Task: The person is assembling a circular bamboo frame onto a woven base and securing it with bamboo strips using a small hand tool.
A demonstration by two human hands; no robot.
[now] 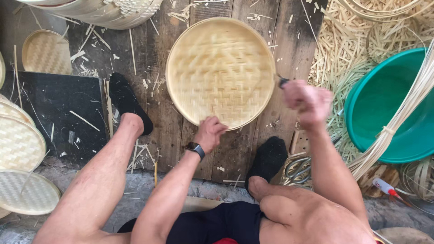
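— Knees and bare thighs sit lowest; what lies beyond them?
— Round woven bamboo tray on the plank floor. Left hand grips its near rim, fingers curled. Right hand, blurred, fingers clenched on a dark-handled tool beside the tray's right edge.

black smartwatch screen on left wrist, small white tube w/ red cap btm right

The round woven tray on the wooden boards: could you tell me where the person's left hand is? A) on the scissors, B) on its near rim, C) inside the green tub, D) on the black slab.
B: the left hand rests on the near rim of the round woven tray.
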